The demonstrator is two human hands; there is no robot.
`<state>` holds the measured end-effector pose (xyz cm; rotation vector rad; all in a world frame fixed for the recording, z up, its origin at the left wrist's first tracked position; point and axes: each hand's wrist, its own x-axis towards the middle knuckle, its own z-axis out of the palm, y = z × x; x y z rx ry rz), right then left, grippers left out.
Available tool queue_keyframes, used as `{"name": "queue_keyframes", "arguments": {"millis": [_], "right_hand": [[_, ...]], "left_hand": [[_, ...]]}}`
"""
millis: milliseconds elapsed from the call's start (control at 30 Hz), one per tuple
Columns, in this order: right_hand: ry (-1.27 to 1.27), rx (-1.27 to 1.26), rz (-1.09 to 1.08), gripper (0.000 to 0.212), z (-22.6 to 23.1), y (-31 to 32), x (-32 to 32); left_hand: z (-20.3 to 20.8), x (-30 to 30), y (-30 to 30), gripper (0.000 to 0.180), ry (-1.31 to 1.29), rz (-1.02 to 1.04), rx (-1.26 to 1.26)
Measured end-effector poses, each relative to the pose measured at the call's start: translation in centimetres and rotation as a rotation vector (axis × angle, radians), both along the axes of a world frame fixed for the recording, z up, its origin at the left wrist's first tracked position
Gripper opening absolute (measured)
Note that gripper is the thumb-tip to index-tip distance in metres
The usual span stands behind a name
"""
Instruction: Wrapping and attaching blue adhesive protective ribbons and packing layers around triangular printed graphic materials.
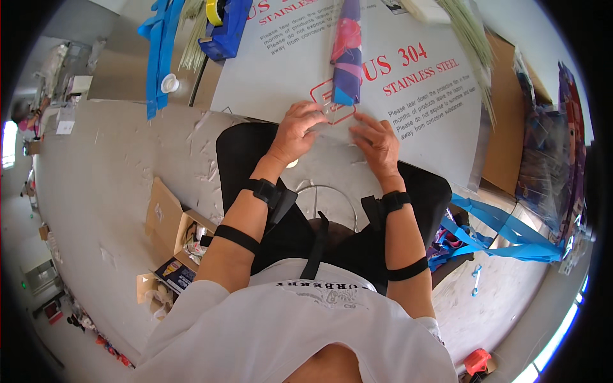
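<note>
A narrow folded piece of printed fabric (348, 64), purple, pink and blue, lies lengthwise on the table, its blue end toward me. Just off that end, to the left, my left hand (296, 131) has its fingers curled together beside a faint clear glint that may be thin film. My right hand (379, 145) is curled on the other side, fingertips close to the table's near edge. Whatever lies between the fingers of either hand is too small or transparent to make out. Black straps with small boxes circle both wrists.
A blue tape dispenser (225, 30) with yellow tape stands at the back left, beside blue straps (163, 57) and a small white spool (170, 83). Thin pale rods (471, 45) lie at the right. An opened cardboard box (167, 214) sits on the floor at left; blue strips (504, 223) hang at right.
</note>
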<state>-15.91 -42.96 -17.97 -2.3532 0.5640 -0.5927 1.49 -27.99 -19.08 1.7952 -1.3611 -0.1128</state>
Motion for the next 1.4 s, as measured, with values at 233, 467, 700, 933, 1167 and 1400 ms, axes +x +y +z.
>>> {"name": "queue_keyframes", "arguments": {"millis": [233, 467, 700, 933, 1167, 1400], "right_hand": [[-0.061, 0.110, -0.014, 0.015, -0.8, 0.0, 0.0], [-0.022, -0.054, -0.259, 0.011, -1.1, 0.7, 2.0], [0.142, -0.105, -0.364, 0.013, -0.9, 1.1, 3.4], [0.178, -0.091, -0.421, 0.011, -0.5, 1.7, 3.8], [0.138, -0.078, -0.408, 0.013, -0.3, 1.3, 3.5], [0.146, 0.129, -0.353, 0.024, -0.6, 0.4, 3.5]], "left_hand": [[-1.0, -0.5, -0.5, 0.018, -0.016, 0.060, -0.092], [-1.4, -2.0, -2.2, 0.013, -0.070, 0.303, -0.070], [-1.1, -2.7, -3.0, 0.012, -0.130, 0.424, -0.021], [-0.8, -3.0, -2.5, 0.018, -0.108, 0.453, 0.134], [2.4, -5.9, -2.4, 0.065, -0.347, 0.062, 0.234], [0.2, -2.4, -0.8, 0.067, -0.234, 0.224, 0.385]]}}
